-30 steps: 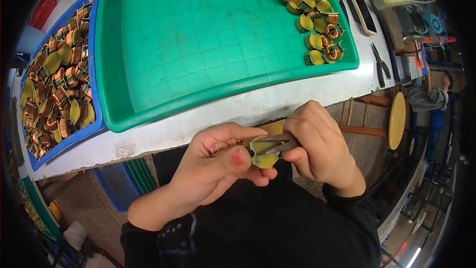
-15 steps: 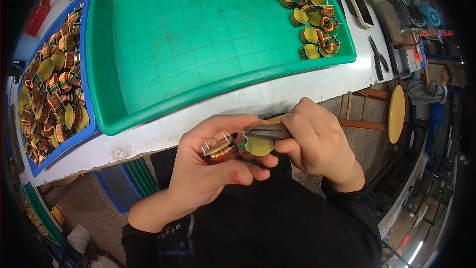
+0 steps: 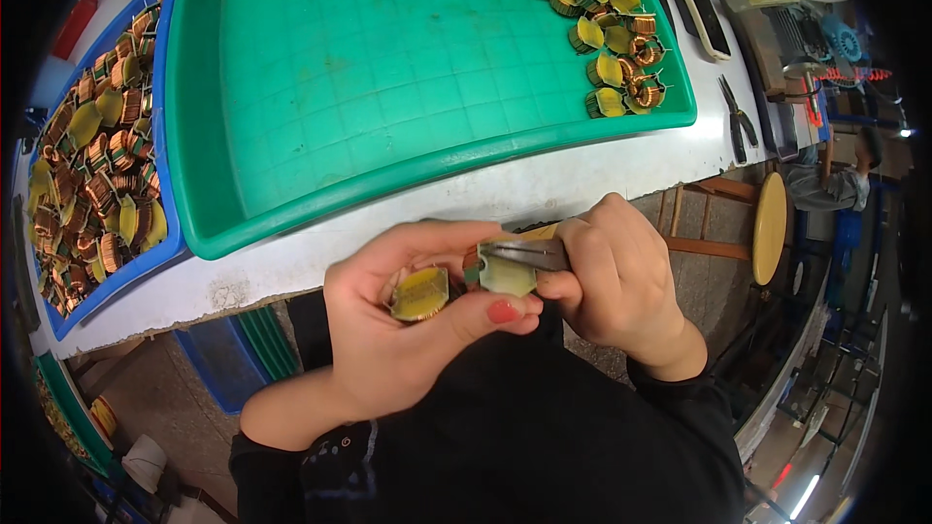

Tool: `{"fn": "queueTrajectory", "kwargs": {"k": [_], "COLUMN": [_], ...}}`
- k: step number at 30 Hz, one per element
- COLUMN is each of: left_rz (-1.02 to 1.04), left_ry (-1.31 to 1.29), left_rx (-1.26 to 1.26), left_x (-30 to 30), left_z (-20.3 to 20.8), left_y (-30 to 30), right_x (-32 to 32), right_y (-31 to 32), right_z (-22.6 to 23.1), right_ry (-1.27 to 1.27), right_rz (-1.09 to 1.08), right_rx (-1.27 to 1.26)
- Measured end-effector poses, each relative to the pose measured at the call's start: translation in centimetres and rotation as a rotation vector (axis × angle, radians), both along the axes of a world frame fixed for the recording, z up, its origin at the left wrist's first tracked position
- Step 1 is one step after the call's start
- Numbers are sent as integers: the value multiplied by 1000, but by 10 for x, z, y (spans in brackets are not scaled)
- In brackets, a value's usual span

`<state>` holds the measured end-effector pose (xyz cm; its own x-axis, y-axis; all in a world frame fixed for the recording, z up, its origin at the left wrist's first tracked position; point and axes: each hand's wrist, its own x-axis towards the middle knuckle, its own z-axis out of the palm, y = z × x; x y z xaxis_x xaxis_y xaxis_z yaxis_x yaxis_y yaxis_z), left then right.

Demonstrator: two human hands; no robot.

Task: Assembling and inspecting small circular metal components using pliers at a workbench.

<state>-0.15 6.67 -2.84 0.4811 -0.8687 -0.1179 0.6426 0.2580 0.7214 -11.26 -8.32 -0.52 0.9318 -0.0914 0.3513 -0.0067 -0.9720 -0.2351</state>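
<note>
My left hand is closed around two copper-wound toroidal coils with yellowish base plates. One coil sits in the palm, its yellow plate facing up. The other coil is pinched between thumb and fingertips, its pale plate toward my right hand. My right hand grips a pair of pliers, whose grey tapered jaws lie along the upper edge of that second coil's plate. Fingers cover most of the handles, and whether the jaws grip a pin cannot be made out.
A large green tray on the white table holds several coils along its right side. To the left, a blue bin is heaped with coils. Another pair of pliers and a phone-like device lie right. A wooden stool stands beyond.
The coil in my left palm has turned, so its yellow plate now faces up instead of its copper winding and pins. My left thumb has shifted right, against the second coil.
</note>
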Motion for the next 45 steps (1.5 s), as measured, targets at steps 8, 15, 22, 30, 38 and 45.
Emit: {"fn": "queueTrajectory", "kwargs": {"k": [8, 15, 22, 30, 38, 45], "left_rz": [68, 68, 24, 56, 58, -84], "left_ry": [14, -12, -224, -244, -317, 171], "left_rx": [33, 26, 55, 22, -27, -30], "left_x": [4, 2, 3, 1, 2, 5], "left_z": [3, -4, -11, -14, -15, 1], "left_y": [0, 3, 6, 6, 3, 5], "right_x": [-6, -12, -6, -5, -10, -11], "right_y": [2, 3, 4, 6, 5, -3], "right_z": [-3, -4, -4, 0, 2, 8], "right_ry": [13, 43, -8, 37, 78, 144], "right_rz": [9, -9, 63, 53, 27, 21], "right_rx": [113, 239, 229, 117, 71, 251]}}
